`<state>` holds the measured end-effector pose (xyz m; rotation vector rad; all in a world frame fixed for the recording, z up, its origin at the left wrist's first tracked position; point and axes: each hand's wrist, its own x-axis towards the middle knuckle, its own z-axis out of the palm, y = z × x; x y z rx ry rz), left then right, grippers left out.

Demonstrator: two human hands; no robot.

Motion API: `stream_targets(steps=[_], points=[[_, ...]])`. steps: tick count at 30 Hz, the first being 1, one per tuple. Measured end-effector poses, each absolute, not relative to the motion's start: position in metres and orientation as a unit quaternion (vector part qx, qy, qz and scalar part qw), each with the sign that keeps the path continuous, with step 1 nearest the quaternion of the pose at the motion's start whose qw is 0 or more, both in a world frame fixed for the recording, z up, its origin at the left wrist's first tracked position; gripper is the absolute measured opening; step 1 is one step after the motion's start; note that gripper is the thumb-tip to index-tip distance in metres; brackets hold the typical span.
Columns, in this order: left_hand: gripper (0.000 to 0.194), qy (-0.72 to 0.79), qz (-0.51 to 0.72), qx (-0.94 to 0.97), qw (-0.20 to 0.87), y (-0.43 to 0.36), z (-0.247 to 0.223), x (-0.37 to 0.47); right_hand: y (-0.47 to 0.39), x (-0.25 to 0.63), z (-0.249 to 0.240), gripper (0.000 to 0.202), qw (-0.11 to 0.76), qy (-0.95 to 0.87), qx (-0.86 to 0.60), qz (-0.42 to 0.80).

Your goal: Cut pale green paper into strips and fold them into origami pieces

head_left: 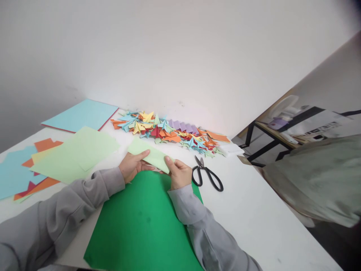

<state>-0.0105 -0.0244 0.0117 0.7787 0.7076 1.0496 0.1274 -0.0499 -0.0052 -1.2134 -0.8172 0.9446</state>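
Both my hands hold one light green strip of paper (153, 156) above the far end of a green sheet (143, 226). My left hand (134, 165) grips the strip's left part, thumb on top and fingers beneath. At the right end, my right hand (180, 173) pinches it between thumb and fingers. Whether the strip is folded into layers I cannot tell. Black-handled scissors (207, 174) lie just right of my right hand, blades pointing away from me and slightly apart.
Many small folded paper pieces (166, 131) in mixed colours line the wall. Light green sheets (75, 150) and coloured scraps (46, 145) lie at left, with a light blue sheet (84, 114) behind. A black-framed shelf (270, 135) stands beyond the table's right edge.
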Motion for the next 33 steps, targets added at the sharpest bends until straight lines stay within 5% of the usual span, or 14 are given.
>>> stream_targets(steps=[33], points=[[0.015,0.335,0.483,0.354,0.727,-0.0257,0.0137,-0.0099,-0.0505,0.1299,-0.0062,0.032,0.646,-0.371,-0.521,0.417]])
